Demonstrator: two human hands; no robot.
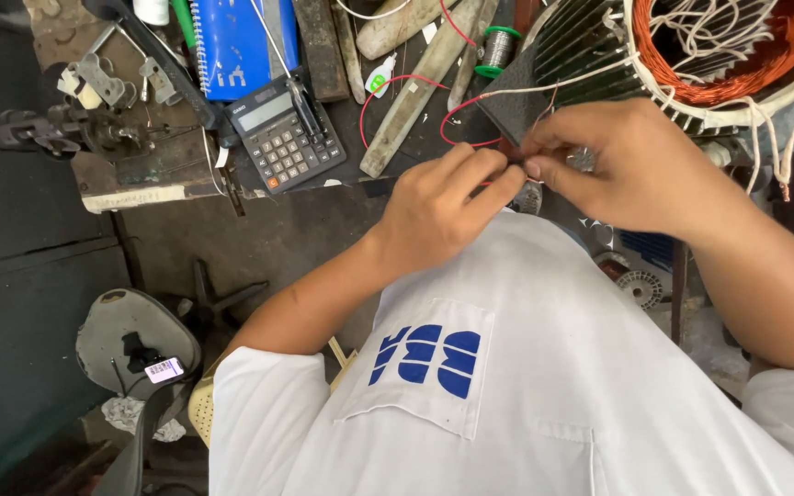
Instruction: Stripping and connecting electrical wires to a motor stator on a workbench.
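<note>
While my left hand (443,207) and right hand (627,165) pinch the red wire (459,110) tight, I'm joining its ends; next needs steady fingers, motor (691,55) at 1 o'clock.

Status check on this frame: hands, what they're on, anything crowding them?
Left hand and right hand pinch together on thin red wire. Motor stator with copper winding just beyond. Calculator, wooden sticks off left, not obstructing.

Both hands (526,179) pinched together on a thin red wire (452,115) beside the motor stator (691,55).
</note>
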